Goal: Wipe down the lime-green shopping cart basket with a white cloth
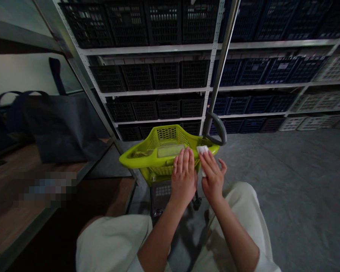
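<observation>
Before my knees stands a small lime-green plastic shopping cart (136,162) with a perforated basket. A grey looped handle (219,128) and a tall metal pole (223,56) rise at its right corner. My left hand (184,177) lies on the near rim with its fingers stretched out, holding nothing I can see. Beside it, my right hand (212,173) presses a folded white cloth (202,149) against the rim near the right corner. Part of the cloth is hidden under the fingers. A clear panel (171,150) sits at the rim, left of my fingers.
White metal shelves (147,91) full of black crates (166,77), blue crates (255,71) and pale crates (317,102) stand behind. On the left, a wooden bench (22,173) with a metal frame carries a dark bag (62,124). Grey concrete floor (300,181) extends right.
</observation>
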The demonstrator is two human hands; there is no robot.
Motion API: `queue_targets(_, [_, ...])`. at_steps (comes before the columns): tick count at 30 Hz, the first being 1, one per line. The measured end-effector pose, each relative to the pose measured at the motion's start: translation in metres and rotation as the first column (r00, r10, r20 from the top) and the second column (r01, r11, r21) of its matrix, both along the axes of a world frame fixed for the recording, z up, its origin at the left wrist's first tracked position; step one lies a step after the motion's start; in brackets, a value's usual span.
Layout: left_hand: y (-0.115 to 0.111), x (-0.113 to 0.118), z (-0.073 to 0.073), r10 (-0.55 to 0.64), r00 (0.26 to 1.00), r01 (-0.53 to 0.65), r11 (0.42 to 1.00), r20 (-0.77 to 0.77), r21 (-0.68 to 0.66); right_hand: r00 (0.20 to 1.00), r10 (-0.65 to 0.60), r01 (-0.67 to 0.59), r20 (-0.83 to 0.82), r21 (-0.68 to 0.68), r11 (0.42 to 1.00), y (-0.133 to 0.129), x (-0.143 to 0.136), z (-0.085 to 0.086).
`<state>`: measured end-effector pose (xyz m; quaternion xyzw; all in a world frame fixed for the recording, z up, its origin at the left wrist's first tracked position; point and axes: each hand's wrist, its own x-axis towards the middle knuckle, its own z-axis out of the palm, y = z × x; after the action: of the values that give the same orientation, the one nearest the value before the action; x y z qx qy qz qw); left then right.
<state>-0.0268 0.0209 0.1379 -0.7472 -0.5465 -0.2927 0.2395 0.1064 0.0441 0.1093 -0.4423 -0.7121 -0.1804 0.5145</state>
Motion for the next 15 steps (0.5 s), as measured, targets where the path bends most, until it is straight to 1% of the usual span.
queue_targets(1, [0.0,0.0,-0.001,-0.002,1.0,0.002,1.0,-0.001,0.011,0.998,0.046,-0.046,0.051,-0.01,0.999,-0.001,0.0,0.0])
queue_targets(2, [0.001,0.0,-0.001,-0.004,1.0,0.004,1.0,-0.003,0.013,0.995,0.064,-0.064,0.07,-0.014,0.998,-0.002,0.001,0.0])
queue_targets(3, [0.001,0.0,-0.001,-0.008,1.0,0.008,1.0,-0.004,0.008,0.998,0.046,-0.045,0.048,-0.01,0.999,0.0,0.004,0.0])
queue_targets(6, [0.0,0.0,0.0,-0.018,1.0,0.018,1.0,-0.001,-0.018,0.983,-0.113,0.115,-0.147,0.007,0.993,0.006,0.011,0.0])
queue_targets(7, [0.0,0.0,0.001,-0.019,1.0,0.019,1.0,0.004,-0.019,0.972,-0.145,0.149,-0.185,0.006,0.989,0.007,0.01,0.0])
queue_targets(8, [0.001,0.001,0.0,-0.017,1.0,0.017,1.0,0.012,-0.015,0.971,-0.149,0.152,-0.187,0.004,0.988,0.006,0.008,0.001])
queue_targets(9, [0.001,0.002,0.0,-0.014,1.0,0.014,1.0,0.018,-0.009,0.981,-0.122,0.123,-0.15,0.001,0.992,0.004,0.005,0.002])
queue_targets(11, [0.002,0.002,-0.001,-0.008,1.0,0.008,1.0,0.025,0.009,1.0,-0.01,0.01,-0.024,-0.008,1.0,-0.001,-0.003,0.005])
queue_targets(13, [0.002,0.002,-0.002,-0.007,1.0,0.006,1.0,0.021,0.02,0.995,0.076,-0.074,0.07,-0.03,0.997,-0.004,-0.005,0.006])
queue_targets(14, [0.002,0.001,-0.001,-0.009,1.0,0.009,1.0,0.017,0.018,0.995,0.072,-0.07,0.07,-0.031,0.997,-0.004,-0.003,0.007])
queue_targets(15, [0.001,0.001,-0.001,-0.012,1.0,0.012,1.0,0.014,0.01,0.999,0.033,-0.032,0.036,-0.023,0.999,-0.002,0.001,0.007])
